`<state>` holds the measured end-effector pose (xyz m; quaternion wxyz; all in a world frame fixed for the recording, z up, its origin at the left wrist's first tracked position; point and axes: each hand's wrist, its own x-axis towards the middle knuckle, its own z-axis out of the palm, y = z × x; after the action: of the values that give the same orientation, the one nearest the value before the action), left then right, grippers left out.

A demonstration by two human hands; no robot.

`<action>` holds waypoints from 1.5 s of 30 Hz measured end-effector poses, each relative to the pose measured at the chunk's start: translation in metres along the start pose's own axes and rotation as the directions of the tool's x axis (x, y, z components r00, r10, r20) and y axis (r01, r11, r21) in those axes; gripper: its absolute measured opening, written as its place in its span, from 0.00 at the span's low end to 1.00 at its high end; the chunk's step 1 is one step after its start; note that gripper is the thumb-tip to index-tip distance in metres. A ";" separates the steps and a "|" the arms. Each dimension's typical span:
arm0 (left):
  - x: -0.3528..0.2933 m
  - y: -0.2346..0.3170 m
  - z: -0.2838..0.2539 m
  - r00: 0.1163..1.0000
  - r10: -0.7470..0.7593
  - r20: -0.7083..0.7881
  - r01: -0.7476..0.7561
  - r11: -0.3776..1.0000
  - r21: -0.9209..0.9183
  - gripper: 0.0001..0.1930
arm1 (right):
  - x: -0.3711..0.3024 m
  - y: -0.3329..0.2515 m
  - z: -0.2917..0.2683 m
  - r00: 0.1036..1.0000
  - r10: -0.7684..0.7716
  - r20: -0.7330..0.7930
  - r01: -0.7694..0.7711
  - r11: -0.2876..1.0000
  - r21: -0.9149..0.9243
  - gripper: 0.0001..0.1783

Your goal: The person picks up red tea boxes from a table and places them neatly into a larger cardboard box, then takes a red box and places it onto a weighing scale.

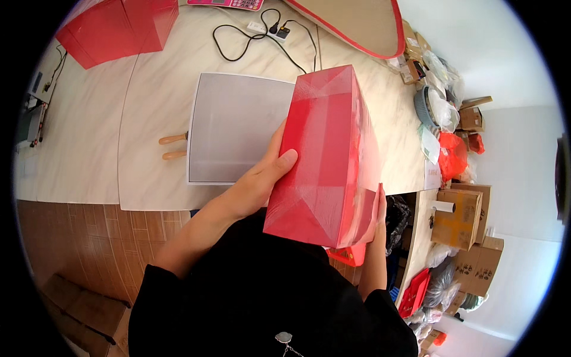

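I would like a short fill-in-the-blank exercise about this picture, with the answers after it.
The left hand and right hand hold a box coloured ____.
At the grey panel's left edge are ____ wooden handles.
The looped cable on the table is ____.
Missing words: red; two; black.

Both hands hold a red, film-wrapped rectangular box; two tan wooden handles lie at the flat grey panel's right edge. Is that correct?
Wrong edge: the head view shows the tan wooden handles at the left edge of the flat grey panel.
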<state>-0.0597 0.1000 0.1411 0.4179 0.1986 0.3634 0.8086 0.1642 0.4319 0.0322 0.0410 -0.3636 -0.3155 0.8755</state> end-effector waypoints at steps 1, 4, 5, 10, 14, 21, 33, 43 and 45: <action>-0.002 0.000 -0.002 0.999 0.003 -0.034 -0.003 1.000 -0.004 0.36 | 0.003 -0.001 -0.002 0.999 -0.028 -0.031 0.026 0.998 -0.057 0.31; -0.007 0.000 -0.015 0.995 -0.029 -0.092 0.034 0.998 0.049 0.40 | 0.009 -0.004 0.017 0.987 -0.084 -0.140 0.068 0.991 -0.114 0.31; -0.009 -0.003 -0.022 0.993 -0.047 -0.105 0.056 0.995 0.078 0.42 | 0.008 -0.011 0.013 0.965 -0.149 -0.217 0.110 0.977 -0.181 0.31; -0.029 -0.054 -0.054 0.991 -0.106 -0.088 0.123 0.965 0.232 0.55 | -0.043 -0.084 0.088 0.893 -0.389 -0.227 0.232 0.829 -0.509 0.33; -0.015 -0.103 -0.060 0.931 -0.342 0.126 0.320 0.933 0.162 0.49 | -0.093 -0.127 0.141 0.756 -0.639 -0.140 0.360 0.585 -0.727 0.42; -0.004 -0.200 -0.094 0.830 -0.502 0.242 0.462 0.863 0.205 0.33 | -0.101 -0.082 0.269 0.725 -0.437 0.532 0.346 -0.438 -0.830 0.51; -0.047 -0.155 -0.120 0.924 -0.375 -0.080 0.383 0.915 0.130 0.23 | -0.078 -0.069 0.296 0.792 -0.126 0.597 0.352 -0.705 -0.615 0.53; -0.056 -0.132 -0.111 0.942 -0.254 -0.219 0.274 0.960 0.063 0.22 | -0.032 -0.055 0.369 0.742 -0.027 0.669 0.483 -0.671 -0.563 0.51; -0.060 -0.133 -0.115 0.945 -0.206 -0.254 0.235 0.968 0.089 0.22 | -0.024 -0.052 0.381 0.709 -0.006 0.706 0.532 -0.652 -0.540 0.49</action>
<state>-0.0263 0.0536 -0.0355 0.4456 0.0806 0.4791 0.7519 -0.0784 0.2668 0.2813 -0.0341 0.0719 -0.9900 0.1162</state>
